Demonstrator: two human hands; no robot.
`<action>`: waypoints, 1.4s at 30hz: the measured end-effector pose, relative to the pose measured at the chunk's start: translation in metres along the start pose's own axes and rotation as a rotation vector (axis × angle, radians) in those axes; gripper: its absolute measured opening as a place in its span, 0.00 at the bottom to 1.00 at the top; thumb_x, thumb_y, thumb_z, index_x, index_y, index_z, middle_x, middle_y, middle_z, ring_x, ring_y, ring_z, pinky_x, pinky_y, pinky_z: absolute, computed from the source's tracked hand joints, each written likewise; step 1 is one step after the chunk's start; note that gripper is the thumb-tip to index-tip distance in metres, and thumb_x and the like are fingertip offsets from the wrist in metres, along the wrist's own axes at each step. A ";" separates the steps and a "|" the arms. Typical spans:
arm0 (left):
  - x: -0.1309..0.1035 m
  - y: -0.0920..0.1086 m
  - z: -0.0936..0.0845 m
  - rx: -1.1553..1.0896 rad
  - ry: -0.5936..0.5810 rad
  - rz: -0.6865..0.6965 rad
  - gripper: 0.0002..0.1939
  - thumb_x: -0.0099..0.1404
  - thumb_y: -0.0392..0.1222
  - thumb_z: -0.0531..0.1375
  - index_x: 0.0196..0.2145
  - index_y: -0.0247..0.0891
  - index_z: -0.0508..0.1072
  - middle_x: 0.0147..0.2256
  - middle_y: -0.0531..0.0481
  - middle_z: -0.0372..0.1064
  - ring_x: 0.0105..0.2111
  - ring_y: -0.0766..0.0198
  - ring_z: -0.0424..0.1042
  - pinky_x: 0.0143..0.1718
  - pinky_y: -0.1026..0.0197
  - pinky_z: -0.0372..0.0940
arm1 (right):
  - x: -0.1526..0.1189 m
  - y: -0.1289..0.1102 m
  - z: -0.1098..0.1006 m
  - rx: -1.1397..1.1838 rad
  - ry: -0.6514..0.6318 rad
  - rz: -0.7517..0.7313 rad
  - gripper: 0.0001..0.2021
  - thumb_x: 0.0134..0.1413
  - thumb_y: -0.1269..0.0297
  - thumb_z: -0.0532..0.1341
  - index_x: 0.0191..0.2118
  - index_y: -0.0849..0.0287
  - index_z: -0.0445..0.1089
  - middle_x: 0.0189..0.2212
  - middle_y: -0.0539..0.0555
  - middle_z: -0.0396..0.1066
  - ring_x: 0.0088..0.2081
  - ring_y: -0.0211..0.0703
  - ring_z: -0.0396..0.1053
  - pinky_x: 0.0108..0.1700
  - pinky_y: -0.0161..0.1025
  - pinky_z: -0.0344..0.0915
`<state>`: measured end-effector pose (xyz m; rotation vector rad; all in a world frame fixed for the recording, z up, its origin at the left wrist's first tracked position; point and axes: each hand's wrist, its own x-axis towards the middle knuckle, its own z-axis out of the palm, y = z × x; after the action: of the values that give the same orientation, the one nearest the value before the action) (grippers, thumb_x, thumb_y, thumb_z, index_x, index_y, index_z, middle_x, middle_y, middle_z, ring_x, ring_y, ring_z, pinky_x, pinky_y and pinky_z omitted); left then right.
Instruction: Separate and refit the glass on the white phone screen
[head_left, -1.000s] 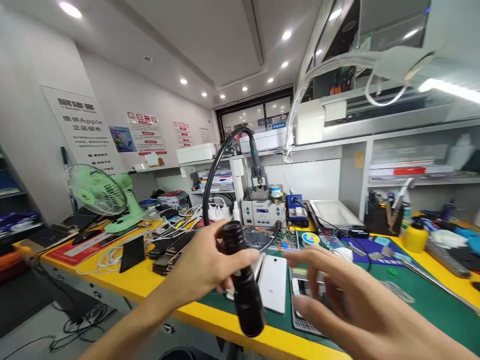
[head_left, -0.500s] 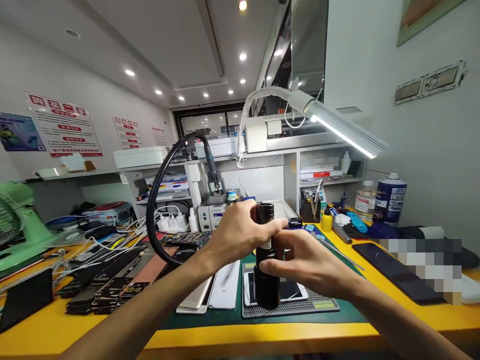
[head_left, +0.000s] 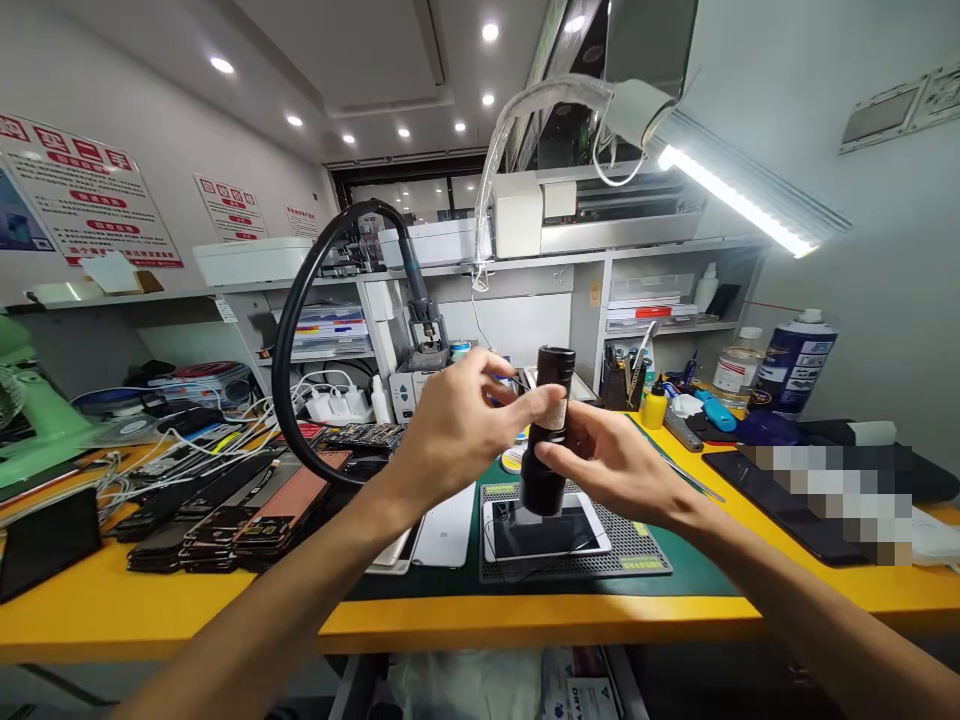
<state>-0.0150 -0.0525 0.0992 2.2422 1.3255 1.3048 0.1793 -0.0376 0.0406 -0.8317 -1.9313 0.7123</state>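
Now keep the tube point(head_left: 547, 430) upright above the phone point(head_left: 544, 527), right hand point(head_left: 611, 465) wrapped round its middle, left hand point(head_left: 457, 425) pinching near its label, turning gently without tilting onto the phone.

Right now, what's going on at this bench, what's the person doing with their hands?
A person at a yellow workbench holds a black cylindrical tool upright in both hands. The right hand grips its lower body, and the left hand pinches near the label by its top. The tool's lower end hangs just above a white smartphone lying face up on a grey mat. A thick black hose loops behind, and more phones and parts are stacked to the left.
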 end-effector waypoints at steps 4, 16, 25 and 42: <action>-0.046 -0.037 -0.011 0.086 -0.202 -0.125 0.15 0.63 0.57 0.63 0.37 0.43 0.73 0.35 0.53 0.75 0.34 0.61 0.73 0.35 0.58 0.68 | 0.011 0.013 -0.010 0.003 0.069 -0.024 0.08 0.60 0.59 0.62 0.42 0.57 0.71 0.34 0.53 0.73 0.37 0.49 0.72 0.37 0.43 0.71; -0.115 -0.091 0.060 0.479 -0.136 0.382 0.15 0.60 0.45 0.65 0.43 0.35 0.76 0.36 0.42 0.74 0.37 0.49 0.72 0.38 0.45 0.68 | 0.029 0.056 -0.030 -0.098 0.490 -0.079 0.07 0.57 0.60 0.67 0.38 0.56 0.72 0.24 0.48 0.70 0.23 0.39 0.65 0.23 0.36 0.63; -0.097 -0.098 0.036 0.556 -0.370 -0.092 0.40 0.47 0.56 0.71 0.54 0.34 0.70 0.47 0.38 0.75 0.46 0.45 0.74 0.45 0.47 0.72 | 0.013 0.066 -0.024 -0.018 0.439 -0.005 0.09 0.56 0.63 0.66 0.27 0.55 0.70 0.18 0.46 0.70 0.17 0.38 0.68 0.18 0.33 0.66; -0.089 -0.103 0.057 0.529 -0.444 -0.101 0.42 0.51 0.51 0.69 0.61 0.36 0.66 0.55 0.39 0.71 0.54 0.44 0.69 0.56 0.45 0.66 | -0.004 0.074 -0.006 -0.077 0.451 -0.055 0.06 0.56 0.66 0.68 0.39 0.50 0.73 0.28 0.44 0.75 0.23 0.36 0.71 0.25 0.31 0.71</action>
<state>-0.0485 -0.0518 -0.0447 2.5374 1.7057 0.3982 0.2062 0.0056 -0.0138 -0.8961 -1.5735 0.3773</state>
